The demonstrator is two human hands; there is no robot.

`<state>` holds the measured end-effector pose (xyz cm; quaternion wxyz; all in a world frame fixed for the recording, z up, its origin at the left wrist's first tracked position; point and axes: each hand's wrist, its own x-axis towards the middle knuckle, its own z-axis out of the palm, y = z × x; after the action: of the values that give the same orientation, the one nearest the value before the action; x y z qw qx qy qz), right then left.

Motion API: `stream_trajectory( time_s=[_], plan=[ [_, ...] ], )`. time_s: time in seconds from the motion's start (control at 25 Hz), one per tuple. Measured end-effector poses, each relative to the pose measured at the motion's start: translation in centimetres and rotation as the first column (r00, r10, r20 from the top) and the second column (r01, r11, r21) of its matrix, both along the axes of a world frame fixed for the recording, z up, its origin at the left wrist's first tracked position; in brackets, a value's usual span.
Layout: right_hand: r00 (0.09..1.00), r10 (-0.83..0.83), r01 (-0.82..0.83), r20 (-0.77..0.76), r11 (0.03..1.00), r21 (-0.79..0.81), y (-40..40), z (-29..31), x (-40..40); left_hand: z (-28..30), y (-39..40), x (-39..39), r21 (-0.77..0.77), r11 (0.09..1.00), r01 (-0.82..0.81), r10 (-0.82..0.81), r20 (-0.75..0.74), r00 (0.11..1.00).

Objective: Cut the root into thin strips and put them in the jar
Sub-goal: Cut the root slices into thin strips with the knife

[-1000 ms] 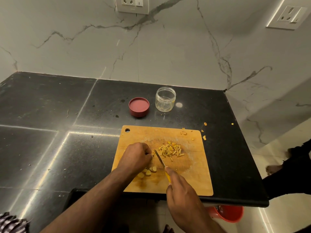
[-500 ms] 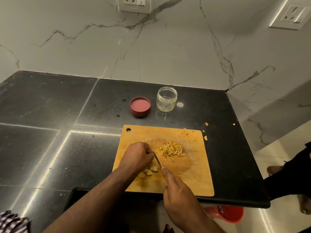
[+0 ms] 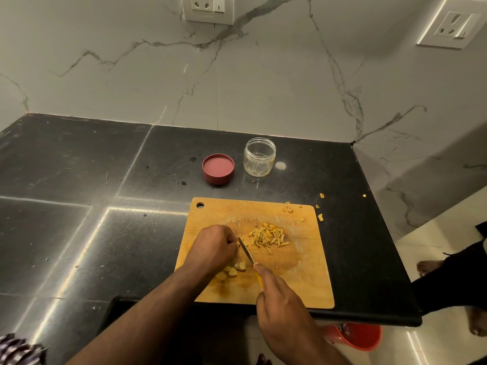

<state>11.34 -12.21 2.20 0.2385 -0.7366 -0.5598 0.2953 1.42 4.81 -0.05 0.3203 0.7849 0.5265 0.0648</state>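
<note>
A wooden cutting board (image 3: pixel 303 283) lies at the front of the black counter. My left hand (image 3: pixel 212 248) is curled over a piece of root on the board; the piece itself is hidden under the fingers. My right hand (image 3: pixel 279 299) grips a yellow-handled knife (image 3: pixel 246 251), whose blade stands right beside my left fingertips. A pile of thin yellow strips (image 3: pixel 268 237) lies right of the blade. A few root slices (image 3: pixel 233 270) lie below my left hand. The open clear jar (image 3: pixel 259 157) stands behind the board.
The jar's red lid (image 3: pixel 218 168) lies upturned left of the jar. Small root scraps (image 3: pixel 320 216) sit by the board's far right corner. The counter edge (image 3: pixel 390 318) runs just below the board, with a red bucket (image 3: pixel 355 335) underneath. Another person's feet (image 3: pixel 477 322) are at the right.
The blade stays beside my left fingertips with small cutting movements. The camera has shifted slightly; board, jar and lid have not moved.
</note>
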Motion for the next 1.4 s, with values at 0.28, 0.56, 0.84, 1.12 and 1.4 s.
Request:
stream_trajectory(
  time_s=[0.28, 0.56, 0.84, 1.12, 1.4],
  plan=[
    [1.0, 0.015, -0.016, -0.01, 0.998, -0.059, 0.9, -0.4, 0.3, -0.1, 0.2, 0.0, 0.0, 1.0, -0.008, 0.008, 0.005, 1.0],
    [0.999, -0.043, 0.043, -0.016, 0.999, -0.016, -1.5, -0.6, 0.8, -0.2, 0.3, -0.1, -0.016, 1.0, 0.004, -0.004, 0.001, 1.0],
    [0.999, -0.014, 0.014, -0.031, 1.0, -0.014, -0.1, -0.2, 0.2, -0.3, -0.1, -0.3, 0.012, 1.0, -0.018, 0.018, 0.005, 1.0],
    [0.999, 0.034, -0.034, 0.0, 0.998, -0.057, 1.0, -0.6, 0.6, -0.1, -0.3, -0.2, 0.018, 0.999, -0.039, 0.039, 0.012, 0.999],
    [0.999, 0.024, -0.023, 0.034, 0.999, -0.037, -1.6, -1.9, 0.9, -0.1, -0.1, -0.2, -0.007, 0.999, -0.04, 0.041, 0.014, 0.999]
  ],
)
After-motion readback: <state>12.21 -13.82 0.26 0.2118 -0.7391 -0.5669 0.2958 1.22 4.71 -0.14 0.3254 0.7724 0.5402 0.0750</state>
